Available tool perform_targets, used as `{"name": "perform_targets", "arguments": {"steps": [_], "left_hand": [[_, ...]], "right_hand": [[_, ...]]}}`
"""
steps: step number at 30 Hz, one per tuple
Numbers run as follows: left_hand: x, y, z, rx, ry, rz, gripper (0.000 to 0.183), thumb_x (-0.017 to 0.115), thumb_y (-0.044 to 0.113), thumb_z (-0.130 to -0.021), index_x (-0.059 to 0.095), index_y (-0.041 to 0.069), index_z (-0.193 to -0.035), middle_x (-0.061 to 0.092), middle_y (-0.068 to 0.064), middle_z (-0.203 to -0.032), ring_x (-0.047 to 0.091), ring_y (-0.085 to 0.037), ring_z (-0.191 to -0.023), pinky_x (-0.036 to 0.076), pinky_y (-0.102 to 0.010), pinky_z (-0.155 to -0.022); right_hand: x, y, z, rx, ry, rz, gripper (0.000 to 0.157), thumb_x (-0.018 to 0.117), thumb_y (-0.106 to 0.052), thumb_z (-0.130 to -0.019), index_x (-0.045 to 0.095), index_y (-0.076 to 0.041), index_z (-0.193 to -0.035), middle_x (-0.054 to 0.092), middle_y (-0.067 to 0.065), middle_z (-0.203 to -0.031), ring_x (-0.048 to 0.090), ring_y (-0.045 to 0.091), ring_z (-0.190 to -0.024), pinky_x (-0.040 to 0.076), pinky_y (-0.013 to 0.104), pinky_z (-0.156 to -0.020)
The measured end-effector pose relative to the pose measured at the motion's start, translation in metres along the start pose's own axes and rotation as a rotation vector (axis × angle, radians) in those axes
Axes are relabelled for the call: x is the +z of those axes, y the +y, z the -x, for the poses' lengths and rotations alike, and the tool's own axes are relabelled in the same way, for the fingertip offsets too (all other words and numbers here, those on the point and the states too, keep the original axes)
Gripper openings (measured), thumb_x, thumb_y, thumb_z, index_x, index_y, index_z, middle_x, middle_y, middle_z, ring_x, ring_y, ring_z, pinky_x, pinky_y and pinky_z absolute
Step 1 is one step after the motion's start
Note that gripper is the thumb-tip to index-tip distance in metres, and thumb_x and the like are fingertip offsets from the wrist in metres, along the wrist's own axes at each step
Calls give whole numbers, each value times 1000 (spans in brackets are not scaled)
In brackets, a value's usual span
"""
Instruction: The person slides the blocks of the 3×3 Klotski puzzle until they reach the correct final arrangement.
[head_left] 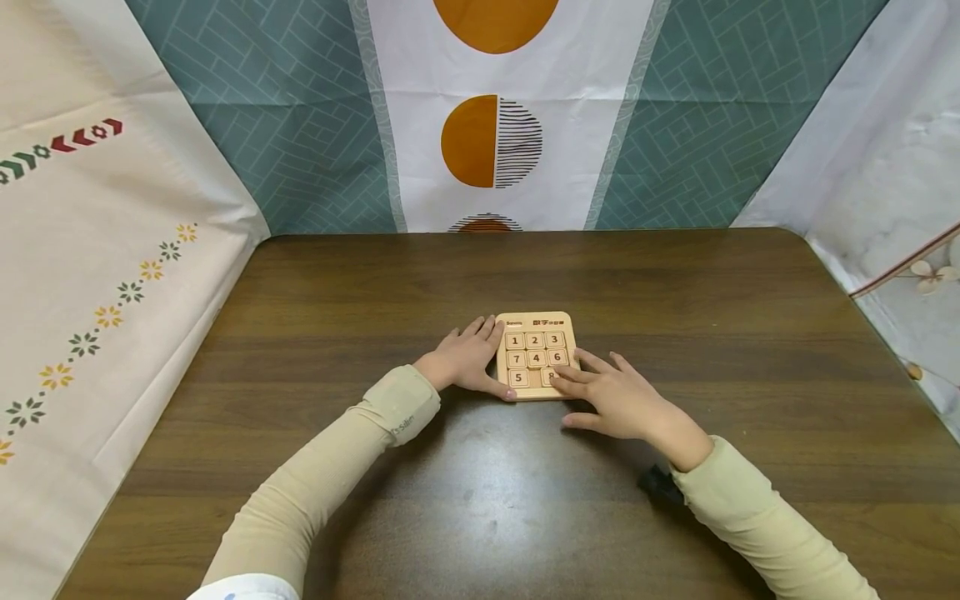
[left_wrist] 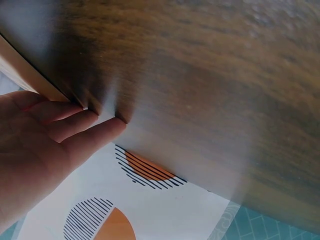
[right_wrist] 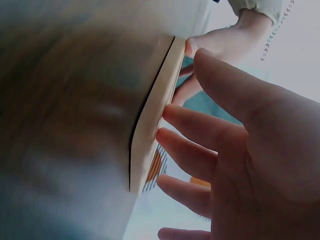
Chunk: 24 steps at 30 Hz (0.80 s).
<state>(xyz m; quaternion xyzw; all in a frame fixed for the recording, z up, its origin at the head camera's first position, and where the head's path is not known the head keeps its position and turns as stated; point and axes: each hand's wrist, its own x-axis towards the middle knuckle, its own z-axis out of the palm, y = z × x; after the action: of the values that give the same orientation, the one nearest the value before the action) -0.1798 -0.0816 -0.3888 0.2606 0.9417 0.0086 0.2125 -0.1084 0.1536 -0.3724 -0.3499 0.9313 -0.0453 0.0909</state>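
Observation:
A square wooden number slide puzzle (head_left: pixel 528 395) lies flat on the table. Its tiles read 1 2 3 on top, 7 4 6 across the middle, then 5, a gap and 8 at the bottom. My left hand (head_left: pixel 471 360) rests along its left edge, fingers extended and thumb tip at the lower left corner. Over the lower right reaches my right hand (head_left: pixel 618 400), with a fingertip on the 8 tile (head_left: pixel 546 377), partly covering it. The right thumb stays off the board. In the right wrist view, two fingertips meet the puzzle's edge (right_wrist: pixel 150 120).
The brown wooden table (head_left: pixel 375 283) extends around the puzzle. Patterned cloth (head_left: pixel 315 150) hangs behind its far edge, with a cream embroidered cloth (head_left: pixel 112 250) at the left and a pale cloth (head_left: pixel 900 167) at the right. A small black object (head_left: pixel 660 485) shows under the right wrist.

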Motion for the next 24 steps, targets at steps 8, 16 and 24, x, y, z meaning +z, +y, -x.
{"name": "perform_targets", "arguments": {"steps": [8,16,24], "left_hand": [[1,0,-1,3,4,-3,121,54,77,-66,1,4,-146,1,-14,-151,4,-28,-138,17,-52,-104],[0,1,1,3,5,0,120,55,75,-67,2,3,-146,3,-15,-151,5,-29,-137,18,-52,-104],[-2,2,3,5,6,3,119,55,75,-67,2,3,-146,3,-15,-151,5,-29,-137,18,-52,-104]], "right_hand": [[-4,4,6,11,-5,4,56,59,-44,-85,51,-13,-132,43,5,-139,24,35,-132,20,64,-96],[-1,-17,-16,-79,-1,7,62,57,-49,-84,47,-14,-135,39,4,-141,23,32,-134,20,62,-97],[2,-24,-26,-94,-16,15,63,57,-49,-85,46,-15,-136,40,2,-141,23,30,-134,20,61,-98]]}}
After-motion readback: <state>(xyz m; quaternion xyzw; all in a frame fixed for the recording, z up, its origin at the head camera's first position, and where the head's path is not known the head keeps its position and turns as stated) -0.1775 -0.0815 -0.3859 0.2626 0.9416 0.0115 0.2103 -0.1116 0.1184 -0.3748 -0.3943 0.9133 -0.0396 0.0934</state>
